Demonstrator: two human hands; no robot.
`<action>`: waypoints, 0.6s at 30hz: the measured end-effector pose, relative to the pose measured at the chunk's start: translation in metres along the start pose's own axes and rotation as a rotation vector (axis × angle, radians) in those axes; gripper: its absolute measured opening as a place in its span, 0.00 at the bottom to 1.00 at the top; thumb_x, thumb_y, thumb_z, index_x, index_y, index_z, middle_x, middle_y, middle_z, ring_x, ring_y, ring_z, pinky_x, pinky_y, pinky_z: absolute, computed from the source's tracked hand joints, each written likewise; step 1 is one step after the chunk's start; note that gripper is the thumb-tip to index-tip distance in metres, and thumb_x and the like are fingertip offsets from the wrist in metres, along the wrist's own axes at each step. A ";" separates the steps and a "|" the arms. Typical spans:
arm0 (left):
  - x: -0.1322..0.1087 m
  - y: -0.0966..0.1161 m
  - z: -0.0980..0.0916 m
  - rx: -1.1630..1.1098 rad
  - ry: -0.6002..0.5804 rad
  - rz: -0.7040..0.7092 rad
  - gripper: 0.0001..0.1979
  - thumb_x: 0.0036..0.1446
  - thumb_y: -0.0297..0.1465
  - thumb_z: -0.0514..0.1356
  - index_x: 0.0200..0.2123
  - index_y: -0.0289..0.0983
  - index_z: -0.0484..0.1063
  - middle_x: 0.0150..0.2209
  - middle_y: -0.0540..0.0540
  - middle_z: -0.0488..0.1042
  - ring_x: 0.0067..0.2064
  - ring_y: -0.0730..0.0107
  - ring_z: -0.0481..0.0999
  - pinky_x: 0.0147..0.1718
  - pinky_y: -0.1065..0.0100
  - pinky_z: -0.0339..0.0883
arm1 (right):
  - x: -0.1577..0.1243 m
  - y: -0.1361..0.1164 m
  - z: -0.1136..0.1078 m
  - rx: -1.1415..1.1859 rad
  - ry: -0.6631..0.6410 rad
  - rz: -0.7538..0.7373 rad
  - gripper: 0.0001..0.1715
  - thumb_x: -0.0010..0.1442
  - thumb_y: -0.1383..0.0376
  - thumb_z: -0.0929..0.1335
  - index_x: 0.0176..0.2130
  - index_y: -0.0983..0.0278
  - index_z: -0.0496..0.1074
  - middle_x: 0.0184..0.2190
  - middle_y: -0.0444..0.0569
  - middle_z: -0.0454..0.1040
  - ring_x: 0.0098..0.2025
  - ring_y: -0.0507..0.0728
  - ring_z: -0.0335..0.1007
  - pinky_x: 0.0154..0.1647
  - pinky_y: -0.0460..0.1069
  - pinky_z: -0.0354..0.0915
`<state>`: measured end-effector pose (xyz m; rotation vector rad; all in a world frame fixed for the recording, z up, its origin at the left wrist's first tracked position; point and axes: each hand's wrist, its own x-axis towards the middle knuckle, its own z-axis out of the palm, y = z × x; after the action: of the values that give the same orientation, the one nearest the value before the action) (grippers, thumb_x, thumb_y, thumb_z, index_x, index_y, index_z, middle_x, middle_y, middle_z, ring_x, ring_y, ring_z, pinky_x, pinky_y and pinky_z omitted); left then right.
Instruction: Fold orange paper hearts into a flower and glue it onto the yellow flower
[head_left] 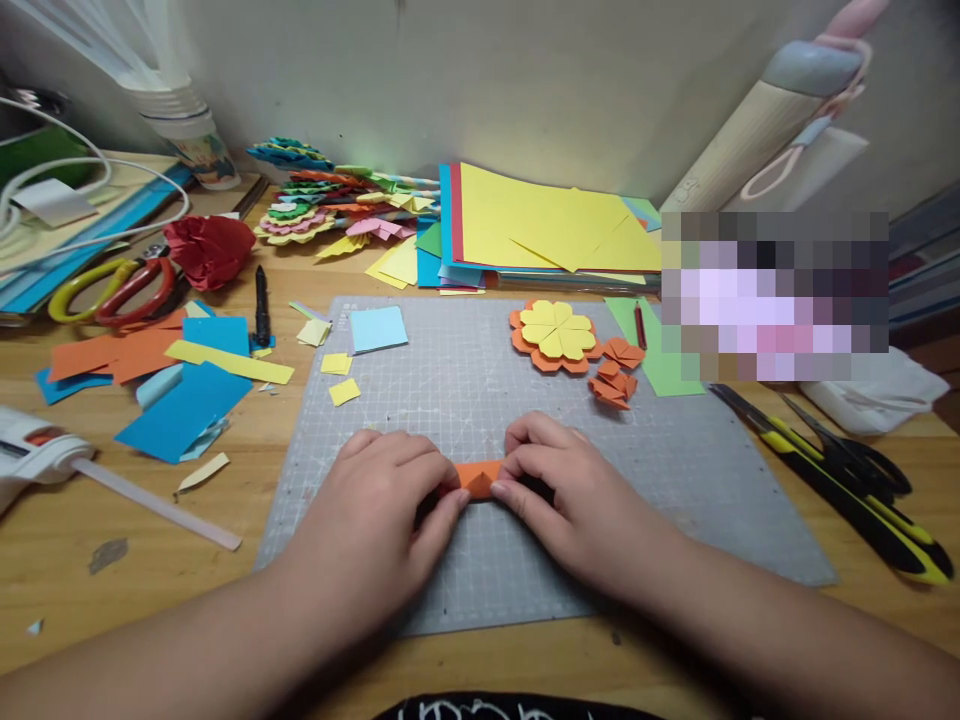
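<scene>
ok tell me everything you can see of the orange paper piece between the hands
The orange paper piece is small, plain orange paper, folded, with creases forming a shallow peak in its visible middle. It lies low on the grey gridded cutting mat, towards the front edge. Only the middle strip shows: the left hand covers its left end and the right hand its right end, fingertips pressing on it. Its full shape cannot be told.

1 head-worn camera looks forward and down from the near edge of the desk (67, 560), close over the cutting mat (465, 390), left hand (375, 515) and right hand (574, 490) centred, wall (450, 80) at the far edge.
</scene>
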<state>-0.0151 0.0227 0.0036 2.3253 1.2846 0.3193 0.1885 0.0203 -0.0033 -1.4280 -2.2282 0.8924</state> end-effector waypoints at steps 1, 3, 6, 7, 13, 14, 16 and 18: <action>0.001 0.000 0.000 0.000 -0.002 -0.002 0.10 0.61 0.32 0.55 0.29 0.38 0.71 0.30 0.49 0.73 0.35 0.63 0.70 0.38 0.58 0.55 | 0.001 0.000 0.001 -0.016 0.005 0.001 0.08 0.62 0.70 0.66 0.29 0.65 0.70 0.37 0.49 0.67 0.39 0.56 0.64 0.42 0.54 0.60; 0.004 0.001 0.001 -0.019 0.005 0.003 0.10 0.61 0.33 0.55 0.28 0.38 0.71 0.29 0.49 0.73 0.35 0.63 0.70 0.38 0.58 0.55 | 0.003 0.000 0.001 -0.045 0.007 -0.002 0.08 0.61 0.70 0.66 0.29 0.65 0.69 0.37 0.49 0.67 0.39 0.56 0.64 0.41 0.54 0.60; 0.006 0.000 0.002 -0.071 0.005 -0.012 0.11 0.61 0.32 0.55 0.26 0.37 0.69 0.28 0.50 0.72 0.34 0.65 0.69 0.37 0.59 0.56 | 0.006 0.001 0.001 -0.053 -0.006 -0.008 0.08 0.60 0.69 0.68 0.28 0.65 0.69 0.36 0.48 0.67 0.39 0.56 0.64 0.40 0.53 0.59; 0.006 0.000 0.003 -0.083 0.008 -0.024 0.11 0.61 0.32 0.56 0.25 0.37 0.68 0.28 0.50 0.71 0.34 0.65 0.69 0.36 0.60 0.56 | 0.007 0.001 0.000 -0.049 -0.012 -0.007 0.08 0.60 0.68 0.68 0.28 0.65 0.69 0.36 0.48 0.67 0.39 0.56 0.64 0.40 0.53 0.59; 0.004 -0.001 0.006 -0.035 0.065 -0.096 0.10 0.57 0.34 0.60 0.25 0.38 0.69 0.32 0.49 0.69 0.37 0.62 0.68 0.37 0.58 0.55 | 0.007 0.001 -0.001 -0.018 -0.013 0.013 0.08 0.59 0.68 0.68 0.28 0.64 0.68 0.37 0.48 0.66 0.40 0.56 0.64 0.42 0.54 0.58; 0.004 -0.001 0.006 -0.027 0.063 -0.095 0.11 0.57 0.35 0.59 0.25 0.38 0.69 0.33 0.48 0.68 0.37 0.61 0.67 0.37 0.57 0.55 | 0.006 0.001 -0.001 -0.013 -0.009 0.011 0.08 0.59 0.68 0.68 0.28 0.64 0.67 0.38 0.48 0.66 0.40 0.56 0.63 0.42 0.54 0.58; 0.005 -0.001 0.006 -0.023 0.047 -0.084 0.12 0.59 0.35 0.58 0.25 0.37 0.69 0.33 0.48 0.68 0.38 0.61 0.67 0.37 0.57 0.55 | 0.006 0.000 0.000 -0.016 -0.001 0.007 0.07 0.60 0.68 0.67 0.29 0.64 0.67 0.37 0.48 0.66 0.40 0.56 0.63 0.42 0.54 0.58; 0.005 -0.002 0.006 -0.029 0.029 -0.070 0.11 0.59 0.35 0.57 0.25 0.38 0.69 0.33 0.48 0.68 0.38 0.61 0.66 0.37 0.57 0.55 | 0.007 0.000 0.002 -0.031 0.004 0.008 0.08 0.60 0.69 0.67 0.28 0.64 0.67 0.37 0.48 0.66 0.40 0.56 0.63 0.41 0.54 0.58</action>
<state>-0.0113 0.0267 -0.0023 2.2538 1.3634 0.3474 0.1847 0.0258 -0.0048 -1.4519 -2.2440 0.8604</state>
